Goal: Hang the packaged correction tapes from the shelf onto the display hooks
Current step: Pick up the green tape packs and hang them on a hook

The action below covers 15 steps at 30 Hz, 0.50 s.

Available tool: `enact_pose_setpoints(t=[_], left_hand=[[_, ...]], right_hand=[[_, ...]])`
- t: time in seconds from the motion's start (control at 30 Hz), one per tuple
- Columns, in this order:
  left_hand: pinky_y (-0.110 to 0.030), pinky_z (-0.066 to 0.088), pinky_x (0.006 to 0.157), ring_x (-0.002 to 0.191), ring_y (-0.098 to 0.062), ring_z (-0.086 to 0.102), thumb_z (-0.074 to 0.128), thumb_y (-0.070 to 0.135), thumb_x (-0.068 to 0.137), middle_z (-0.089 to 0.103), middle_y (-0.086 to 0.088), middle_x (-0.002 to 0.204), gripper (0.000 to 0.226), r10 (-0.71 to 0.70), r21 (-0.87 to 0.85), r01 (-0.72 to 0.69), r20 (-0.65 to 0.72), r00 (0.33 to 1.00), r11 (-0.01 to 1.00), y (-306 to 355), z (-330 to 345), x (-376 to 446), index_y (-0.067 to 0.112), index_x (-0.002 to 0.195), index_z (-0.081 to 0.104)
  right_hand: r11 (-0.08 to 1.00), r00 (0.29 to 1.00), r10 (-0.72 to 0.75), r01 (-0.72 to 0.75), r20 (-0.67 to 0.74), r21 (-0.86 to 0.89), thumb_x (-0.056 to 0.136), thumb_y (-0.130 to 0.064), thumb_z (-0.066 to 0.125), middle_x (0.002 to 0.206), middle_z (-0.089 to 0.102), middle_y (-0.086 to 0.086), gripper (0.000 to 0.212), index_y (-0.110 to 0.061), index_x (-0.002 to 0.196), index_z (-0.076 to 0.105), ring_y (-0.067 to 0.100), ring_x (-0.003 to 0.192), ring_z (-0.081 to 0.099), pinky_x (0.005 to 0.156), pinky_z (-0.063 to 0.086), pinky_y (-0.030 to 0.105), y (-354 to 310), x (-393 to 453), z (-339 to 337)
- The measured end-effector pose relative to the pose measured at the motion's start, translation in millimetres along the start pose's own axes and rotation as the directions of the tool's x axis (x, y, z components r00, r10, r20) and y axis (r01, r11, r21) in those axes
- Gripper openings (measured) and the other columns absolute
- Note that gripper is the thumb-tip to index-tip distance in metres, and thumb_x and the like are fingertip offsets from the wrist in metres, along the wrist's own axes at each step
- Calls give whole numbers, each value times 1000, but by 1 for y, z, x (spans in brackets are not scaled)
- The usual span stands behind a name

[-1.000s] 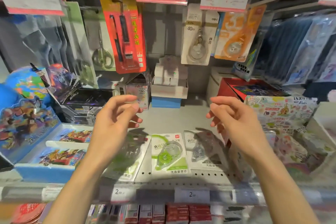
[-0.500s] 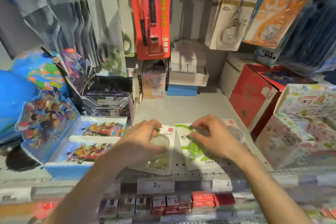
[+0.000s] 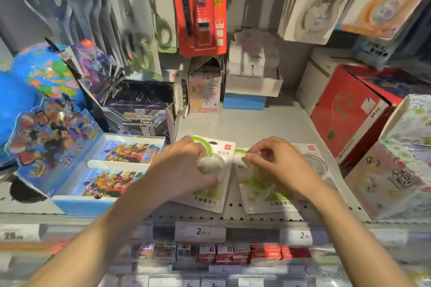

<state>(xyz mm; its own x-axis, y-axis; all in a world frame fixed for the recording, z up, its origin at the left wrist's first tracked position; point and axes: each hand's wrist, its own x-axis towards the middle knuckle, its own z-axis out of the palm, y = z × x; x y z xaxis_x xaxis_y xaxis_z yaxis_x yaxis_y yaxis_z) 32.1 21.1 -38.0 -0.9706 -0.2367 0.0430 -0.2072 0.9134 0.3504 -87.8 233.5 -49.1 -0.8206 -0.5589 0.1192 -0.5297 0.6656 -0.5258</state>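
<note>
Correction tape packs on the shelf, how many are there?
3: one under the left hand, one under the right hand, one partly hidden behind it. More may be hidden.

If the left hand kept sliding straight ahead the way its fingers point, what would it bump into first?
Probably the pink box standing at the back of the shelf. The left hand lies on a correction tape pack, fingers aimed up the bare shelf floor. Depth is hard to judge, so that is a guess.

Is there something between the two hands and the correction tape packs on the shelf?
No. The left hand already lies on the left pack, and the right hand on the middle pack, its fingers curled at the pack's top edge. A third pack lies partly under the right hand.
</note>
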Motion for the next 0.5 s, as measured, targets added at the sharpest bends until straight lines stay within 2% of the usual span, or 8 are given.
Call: enact_pose_setpoints(t=[0.07,0.13,0.23,0.3,0.37,0.43,0.5], left_hand=[[-17,32,67,90,-9,48,79,61,71,49,16,102,51,23,-38,-26,-73,997,999,-2,-2,4,36,112,64],[-15,35,71,91,-6,49,79,61,71,48,19,104,63,53,-79,-60,-94,994,995,-2,-6,10,35,126,63],[-22,36,81,96,-2,48,76,67,69,46,23,108,72,64,-102,-72,-86,994,992,6,-13,21,38,132,58],[-20,35,85,101,0,47,77,67,70,47,24,112,72,82,-153,-97,-104,991,983,8,-15,25,37,133,59],[-15,33,91,112,4,43,80,60,74,47,24,118,69,96,-287,-140,-162,982,947,7,-18,26,34,134,61],[-13,36,99,122,4,45,84,50,76,48,22,128,71,40,-442,-132,-211,977,887,6,-23,27,33,140,57],[-13,47,94,112,9,59,88,37,78,55,20,127,78,-55,-641,-48,-139,989,766,10,-30,31,35,144,47]], right_hand=[[989,999,35,-31,-23,142,92,-46,68,96,71,-12,27,-27,110,74,7,90,64,77,50,24,-9,9,2],[944,995,96,-86,-15,320,94,-39,69,82,69,-10,21,-24,109,72,7,75,62,71,48,20,-20,20,3],[789,980,196,-177,32,588,96,-23,70,75,67,3,14,-13,107,70,16,71,59,77,52,33,-31,33,0],[679,967,249,-218,59,701,97,-12,69,82,74,10,16,-7,112,68,26,74,63,69,57,34,-34,37,-5],[605,962,269,-211,53,768,97,-5,68,86,76,13,22,-1,118,65,28,77,65,60,59,29,-33,39,-13],[587,962,272,-182,20,789,96,-5,68,90,79,12,24,1,119,65,26,80,68,67,58,31,-29,40,-24],[564,966,257,-148,-2,813,96,-5,68,95,82,11,23,-1,118,66,18,78,73,68,60,27,-25,40,-33]])
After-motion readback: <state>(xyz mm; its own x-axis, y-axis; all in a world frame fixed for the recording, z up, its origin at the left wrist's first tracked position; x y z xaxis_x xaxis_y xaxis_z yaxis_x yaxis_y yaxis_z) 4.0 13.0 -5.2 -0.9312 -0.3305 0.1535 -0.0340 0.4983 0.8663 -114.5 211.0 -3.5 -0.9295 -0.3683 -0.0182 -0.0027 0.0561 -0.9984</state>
